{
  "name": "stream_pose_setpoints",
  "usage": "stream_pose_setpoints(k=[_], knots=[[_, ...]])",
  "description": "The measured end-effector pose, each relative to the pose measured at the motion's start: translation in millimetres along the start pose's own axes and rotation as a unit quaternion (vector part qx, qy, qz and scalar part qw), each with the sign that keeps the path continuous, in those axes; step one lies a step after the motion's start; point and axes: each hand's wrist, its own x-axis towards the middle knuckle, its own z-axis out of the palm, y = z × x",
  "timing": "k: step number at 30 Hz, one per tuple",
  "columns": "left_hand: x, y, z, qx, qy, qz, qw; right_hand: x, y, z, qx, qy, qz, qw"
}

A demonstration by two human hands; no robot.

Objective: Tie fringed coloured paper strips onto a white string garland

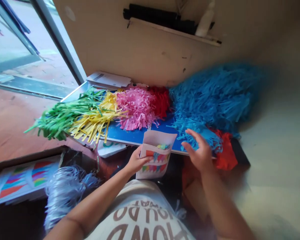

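My left hand is closed on the left side of a paper packet, which has rows of colourful pennants printed on its front. The packet's top gapes, and a bit of coloured material shows inside. To its right, my right hand is raised with thumb and fingers apart, holding nothing. Just beyond that hand lies a big heap of blue paper fringe. Bundles of red fringe, pink fringe, yellow fringe and green fringe spread leftward along the blue table.
Stacked papers lie at the table's back left. A wall shelf holds black items and a white bottle. Lower left, a box holds printed pennant sheets beside white string. Red material hangs at the right edge.
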Motion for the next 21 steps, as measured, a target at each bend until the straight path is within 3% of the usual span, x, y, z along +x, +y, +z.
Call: stream_pose_setpoints(k=[3, 6, 9, 14, 21], knots=[[3.3, -5.0, 0.6, 0.002, 0.029, 0.021, 0.999, -35.4, 29.3, 50.0, 0.163, 0.017, 0.089, 0.982], [4.7, -10.3, 5.0, 0.021, 0.057, 0.041, 0.997, -58.1, 35.1, 81.2, 0.159, 0.059, 0.132, 0.977], [5.4, -14.1, 5.9, 0.023, 0.048, 0.033, 0.998, -59.7, 31.3, 82.1, 0.087, 0.096, 0.121, 0.984], [12.9, -11.0, 0.7, -0.059, -0.035, 0.047, 0.997, -54.8, 43.0, 80.2, 0.023, 0.137, 0.101, 0.985], [27.4, -10.4, 2.8, -0.056, 0.015, 0.067, 0.996, -69.7, 63.0, 98.6, -0.020, 0.199, 0.016, 0.980]])
